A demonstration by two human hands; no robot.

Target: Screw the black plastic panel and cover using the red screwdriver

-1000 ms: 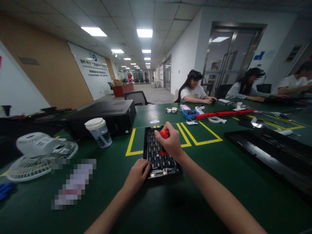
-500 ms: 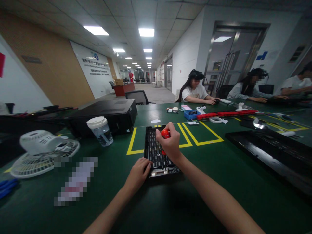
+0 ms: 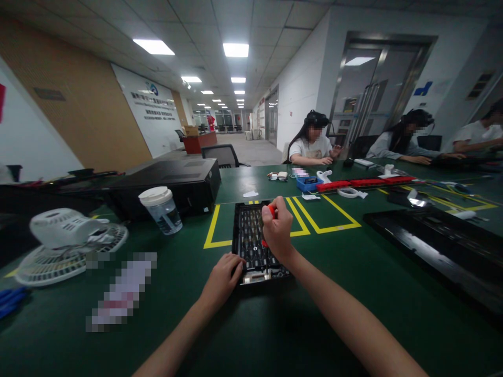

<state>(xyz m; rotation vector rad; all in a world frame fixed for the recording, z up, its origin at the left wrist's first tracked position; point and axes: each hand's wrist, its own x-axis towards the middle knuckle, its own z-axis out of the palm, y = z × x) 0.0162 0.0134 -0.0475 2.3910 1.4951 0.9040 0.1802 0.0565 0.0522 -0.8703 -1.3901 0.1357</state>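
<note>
Head view: black case (image 3: 247,233) lay open-side up on green surface (image 3: 181,277), between both arms. Right hand (image 3: 278,230) closed round red screwdriver (image 3: 271,210) over case's right side; tip hidden from me. Left hand (image 3: 226,272) lay at near-left edge, fingers bent; couldn't tell if gripping. Best way, I judged: shaft upright, pressure straight down, case braced firmly.

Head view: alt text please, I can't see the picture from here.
The right hand grips a red tool over a black case on a green table, while the left hand touches the case's near left edge. A lidded cup and white fan are left, a long black panel right, people beyond.
</note>
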